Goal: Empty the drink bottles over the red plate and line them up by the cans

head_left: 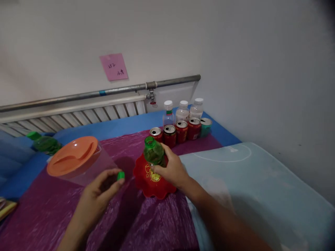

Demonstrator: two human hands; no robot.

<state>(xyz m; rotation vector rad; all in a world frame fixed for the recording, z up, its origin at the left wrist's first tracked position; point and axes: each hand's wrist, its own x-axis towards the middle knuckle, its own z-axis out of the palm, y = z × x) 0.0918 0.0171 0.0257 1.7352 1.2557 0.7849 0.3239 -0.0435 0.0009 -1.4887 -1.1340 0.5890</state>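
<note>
White wall backs the scene, with a pink note [114, 67] stuck on it above a grey pipe [104, 92] and a ribbed radiator [78, 116]. Below them a purple sheet [52, 212] covers a blue surface [110, 127]. At far left a capped green bottle [44, 143] lies on its side on the blue. Just right of it stands a clear jug with an orange lid [72, 156]. The left hand [96, 198] hovers in front of the jug and pinches a small green cap [120, 175] between thumb and fingertip. Beside it, the right hand [172, 170] is wrapped around an open green bottle [153, 151], held tilted over a red scalloped dish [146, 179] on the purple sheet; whether the bottle's base touches the dish is hard to tell. Farther back stands a row of red cans [175, 132] with a teal one at its right end, and behind them three clear white-capped bottles [183, 109]. At right lies a pale blue cloth [248, 181].
</note>
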